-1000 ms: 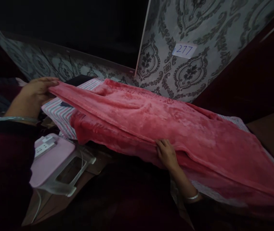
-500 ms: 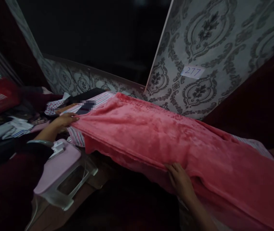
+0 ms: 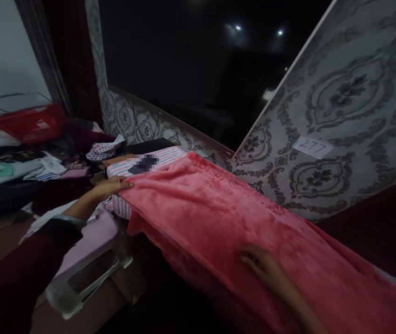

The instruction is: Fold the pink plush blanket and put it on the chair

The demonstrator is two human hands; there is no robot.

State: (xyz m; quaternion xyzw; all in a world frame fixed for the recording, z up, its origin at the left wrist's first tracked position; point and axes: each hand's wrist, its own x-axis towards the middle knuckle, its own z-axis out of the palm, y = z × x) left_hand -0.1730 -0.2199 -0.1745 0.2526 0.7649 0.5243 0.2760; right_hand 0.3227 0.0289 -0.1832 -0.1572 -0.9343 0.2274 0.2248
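And here a corner of the pink blanket (image 3: 198,213) is pinched in the left hand (image 3: 112,186), digits closed on its edge! Rightward from that pinch the cloth is spread out, and over it the right hand (image 3: 266,265) is held, fingers loosely bent but blurred; whether anything is gripped there cannot be told. Just beyond the pinch, striped fabric (image 3: 170,157) is exposed; below that wrist, a pink stool (image 3: 91,236) is seen.

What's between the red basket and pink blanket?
Dark clothing, a polka-dotted cloth, the striped cover and a dark item on it lie between the red basket and pink blanket, in the head view.
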